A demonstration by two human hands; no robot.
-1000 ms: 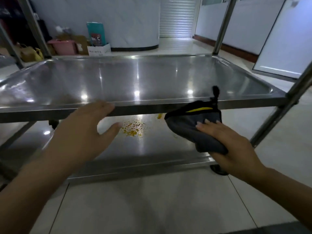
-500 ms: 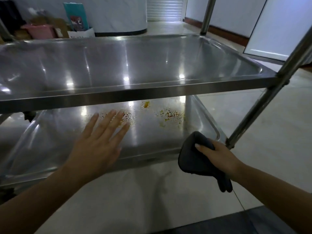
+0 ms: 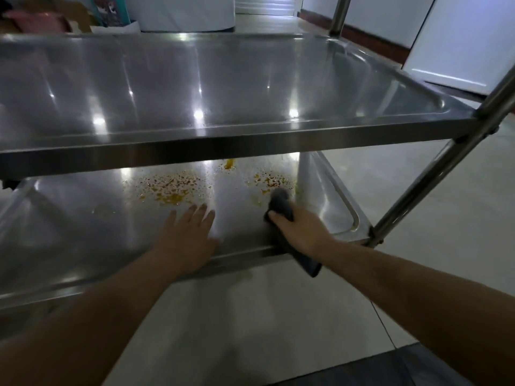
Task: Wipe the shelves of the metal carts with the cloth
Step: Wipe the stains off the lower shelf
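Observation:
A steel cart fills the head view, with a shiny upper shelf (image 3: 223, 87) and a lower shelf (image 3: 83, 227) beneath it. Orange-yellow crumbs and stains (image 3: 170, 188) are scattered over the back half of the lower shelf. My right hand (image 3: 302, 232) grips a dark grey cloth (image 3: 280, 206) and holds it on the lower shelf, just in front of the right-hand patch of stains. One end of the cloth hangs over the shelf's front rim. My left hand (image 3: 189, 235) lies flat, fingers straight, on the lower shelf near the front rim.
A steel corner post (image 3: 434, 168) slants up at the right of the cart. Boxes and a pink tub (image 3: 41, 19) stand on the floor behind the cart at the upper left. A white panel (image 3: 459, 43) leans at the upper right. Pale floor tiles (image 3: 237, 316) lie below.
My right hand has brought the cloth from in front of the cart down onto the lower shelf by the stains. My left hand has come down flat on that shelf. The camera has dropped lower.

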